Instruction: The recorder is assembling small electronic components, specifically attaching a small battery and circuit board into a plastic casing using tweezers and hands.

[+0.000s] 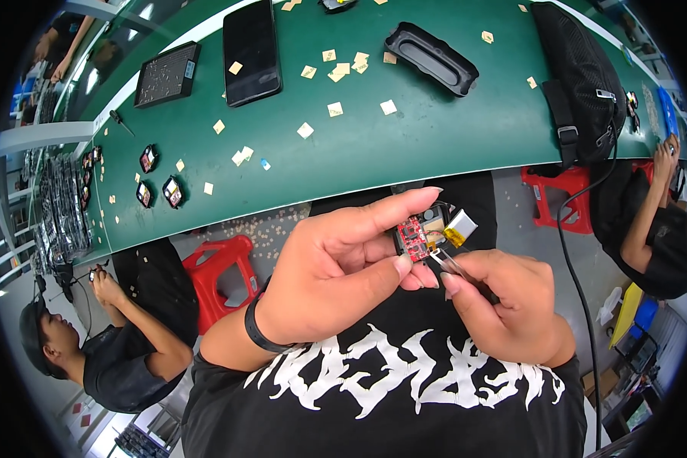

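While the left hand (332, 263) holds a red board (412, 240) between its thumb and curled fingers, the right hand (507, 301) pinches tweezers (449, 265), their tips at the board's lower right edge; they seem to touch it, though that spot is too small to be sure. A silver battery (463, 223) with yellow tape sticks out just right of the board. Both hands work over the lap, short of the green table (404, 145). On it lie a phone (252, 53), a black tray (433, 59), a bag (580, 84) and scattered paper squares (305, 130); three small units (173, 192) sit toward the left.
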The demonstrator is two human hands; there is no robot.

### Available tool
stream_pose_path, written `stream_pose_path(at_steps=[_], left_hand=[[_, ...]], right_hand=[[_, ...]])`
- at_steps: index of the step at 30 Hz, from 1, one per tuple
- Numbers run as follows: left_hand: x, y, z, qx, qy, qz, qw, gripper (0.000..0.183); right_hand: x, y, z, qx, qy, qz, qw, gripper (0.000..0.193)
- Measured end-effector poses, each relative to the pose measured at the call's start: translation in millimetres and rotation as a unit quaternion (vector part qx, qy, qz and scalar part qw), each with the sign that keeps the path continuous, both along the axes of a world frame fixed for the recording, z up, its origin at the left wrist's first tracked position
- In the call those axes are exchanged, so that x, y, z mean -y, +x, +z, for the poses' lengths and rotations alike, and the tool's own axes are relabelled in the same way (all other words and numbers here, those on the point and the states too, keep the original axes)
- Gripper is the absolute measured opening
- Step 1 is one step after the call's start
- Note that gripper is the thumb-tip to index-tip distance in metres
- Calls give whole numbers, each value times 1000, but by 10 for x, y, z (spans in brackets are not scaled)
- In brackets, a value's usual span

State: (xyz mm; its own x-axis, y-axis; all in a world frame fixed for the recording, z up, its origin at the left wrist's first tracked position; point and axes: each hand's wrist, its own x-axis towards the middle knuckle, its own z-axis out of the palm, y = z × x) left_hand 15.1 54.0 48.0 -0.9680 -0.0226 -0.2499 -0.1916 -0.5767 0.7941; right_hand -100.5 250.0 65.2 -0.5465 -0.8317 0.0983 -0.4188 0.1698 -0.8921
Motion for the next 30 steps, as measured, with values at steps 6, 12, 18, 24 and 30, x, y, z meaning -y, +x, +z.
stream_pose_path(at_steps=[6, 12, 18, 24, 30], left_hand=[[-7, -7, -51, -14, 45, 4, 999, 60], [-12, 9, -109, -18, 63, 21, 998, 58], [14, 48, -113, -19, 32, 36, 999, 57], [3, 70, -98, -23, 22, 45, 998, 57], [-20, 95, -101, -40, 13, 53, 998, 59]], right_hand=[[16, 12, -19, -5, -16, -3, 1000, 10], [34, 6, -19, -9, -22, 4, 1000, 11], [90, -13, -10, -34, -18, 23, 999, 12], [112, 26, -8, -22, -22, 13, 999, 13], [129, 63, -2, -21, -20, 7, 1000, 13]])
